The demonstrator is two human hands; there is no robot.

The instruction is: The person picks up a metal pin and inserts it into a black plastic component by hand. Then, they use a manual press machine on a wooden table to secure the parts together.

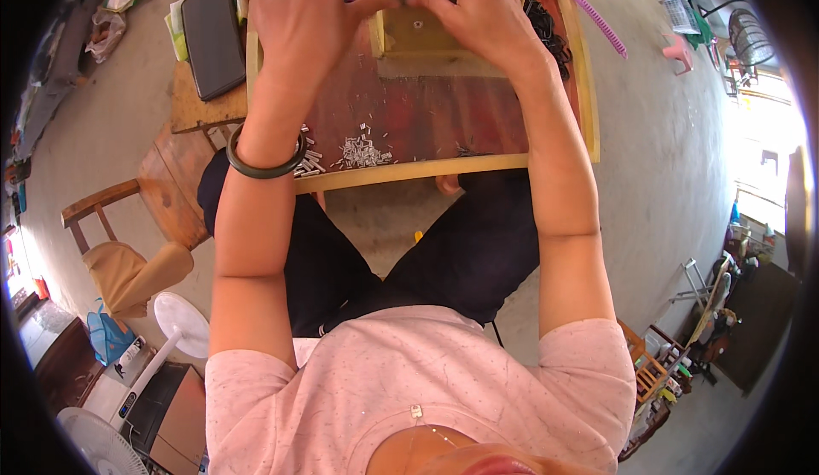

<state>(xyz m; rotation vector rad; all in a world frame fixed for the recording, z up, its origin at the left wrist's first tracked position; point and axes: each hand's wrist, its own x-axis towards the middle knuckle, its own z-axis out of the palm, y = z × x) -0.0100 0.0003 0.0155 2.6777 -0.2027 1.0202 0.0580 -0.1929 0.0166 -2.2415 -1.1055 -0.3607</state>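
Both hands meet at the upper edge of the head view, above a wooden-rimmed tray [409, 168] with a worn red bottom. My left hand [307, 10] and my right hand [490, 18] bring their thumb tips close together at a small dark piece, largely cut off by the picture's edge. Fingers on both sides are bent round it; its kind cannot be made out. Under the hands sits a smaller wooden-framed compartment [444, 67]. Small silvery metal pins [363, 152] lie heaped near the tray's front edge, and black tangled pieces [550, 35] fill its right side.
A dark smartphone [213, 40] rests on a wooden surface left of the tray. Beside my left arm stands a wooden chair [171, 176] with a tan cloth [136, 270] over it. A purple ridged strip [589, 10] sticks out at the tray's far right.
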